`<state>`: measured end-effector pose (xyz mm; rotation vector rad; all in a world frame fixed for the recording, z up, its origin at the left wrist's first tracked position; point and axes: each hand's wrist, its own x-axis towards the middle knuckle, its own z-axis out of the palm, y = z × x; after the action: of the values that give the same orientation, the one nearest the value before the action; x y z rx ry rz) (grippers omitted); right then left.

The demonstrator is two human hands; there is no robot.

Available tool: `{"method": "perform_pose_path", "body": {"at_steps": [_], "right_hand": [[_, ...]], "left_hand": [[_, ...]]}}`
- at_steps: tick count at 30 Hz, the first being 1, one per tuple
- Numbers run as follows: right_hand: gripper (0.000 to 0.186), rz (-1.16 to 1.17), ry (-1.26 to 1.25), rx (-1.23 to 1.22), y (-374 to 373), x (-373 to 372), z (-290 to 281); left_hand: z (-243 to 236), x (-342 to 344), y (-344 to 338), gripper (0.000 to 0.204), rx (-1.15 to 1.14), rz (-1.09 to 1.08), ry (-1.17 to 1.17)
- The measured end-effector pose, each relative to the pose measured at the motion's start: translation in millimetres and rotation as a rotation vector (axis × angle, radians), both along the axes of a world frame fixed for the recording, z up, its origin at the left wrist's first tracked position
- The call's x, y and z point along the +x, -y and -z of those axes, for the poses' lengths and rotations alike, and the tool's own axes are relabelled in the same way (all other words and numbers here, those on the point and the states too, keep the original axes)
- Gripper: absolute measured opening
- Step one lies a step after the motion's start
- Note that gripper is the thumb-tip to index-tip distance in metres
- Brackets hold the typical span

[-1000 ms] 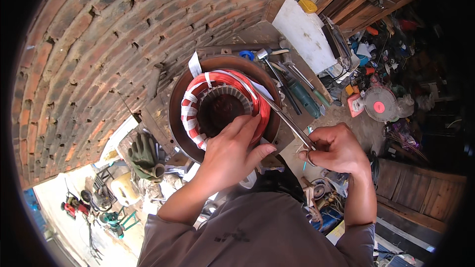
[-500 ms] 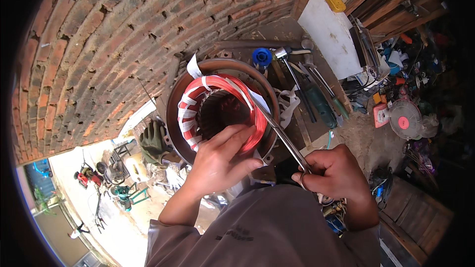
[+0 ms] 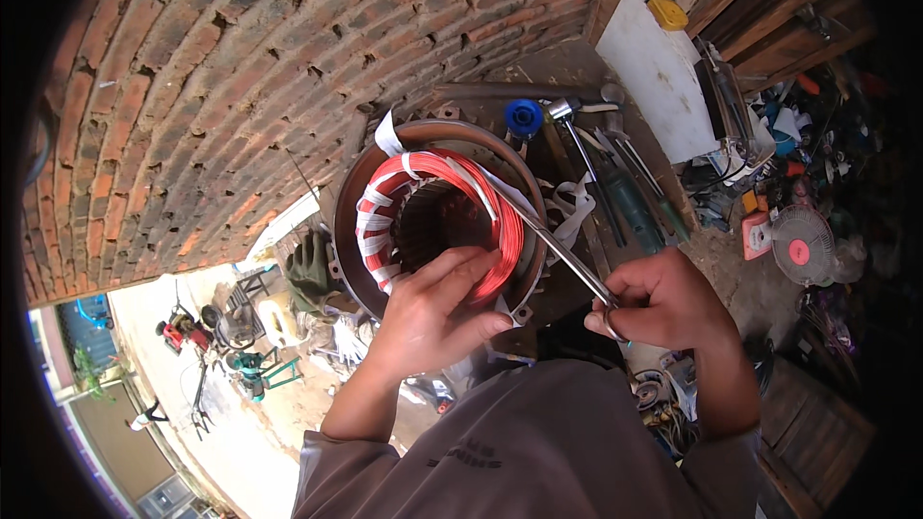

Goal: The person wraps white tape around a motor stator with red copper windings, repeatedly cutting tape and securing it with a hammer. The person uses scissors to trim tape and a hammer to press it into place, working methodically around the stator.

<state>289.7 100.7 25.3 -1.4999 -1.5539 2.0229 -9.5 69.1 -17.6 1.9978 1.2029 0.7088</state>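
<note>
A motor stator sits before me in a round brown metal housing (image 3: 348, 204). Its ring of red wire winding (image 3: 511, 238) is wrapped with white tape (image 3: 373, 221) along the left side, and a loose tape end (image 3: 387, 135) sticks up at the far edge. My left hand (image 3: 428, 312) lies over the near part of the winding, fingers extended and thumb apart. In my right hand (image 3: 673, 303) are long metal forceps (image 3: 567, 255), gripped at the finger rings. They slant across the housing rim to the winding's right side; whether the tips pinch anything is unclear.
Right of the housing lie a ratchet wrench (image 3: 588, 159), a dark green tool (image 3: 633, 207) and a blue round piece (image 3: 523, 117). A brick wall (image 3: 240, 106) rises behind. Dark gloves (image 3: 308, 274) lie at left; a small fan (image 3: 800, 248) stands among clutter at right.
My right hand has shifted a little right and away from me with the forceps, whose tips stay at the winding. My left hand keeps its place. The whole view has moved slightly.
</note>
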Motion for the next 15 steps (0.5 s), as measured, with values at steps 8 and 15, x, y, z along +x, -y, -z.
{"method": "perform_pose_path", "body": {"at_steps": [8, 15], "right_hand": [[0.02, -0.106, -0.06, -0.085, -51.7, 13.4, -0.3], [0.033, -0.157, -0.105, -0.1, -69.0, 16.0, 1.1]], "left_hand": [[-6.2, 3.2, -3.7, 0.053, -0.059, -0.019, 0.046], [-62.8, 0.9, -83.1, 0.044, -0.269, -0.095, -0.365]]}}
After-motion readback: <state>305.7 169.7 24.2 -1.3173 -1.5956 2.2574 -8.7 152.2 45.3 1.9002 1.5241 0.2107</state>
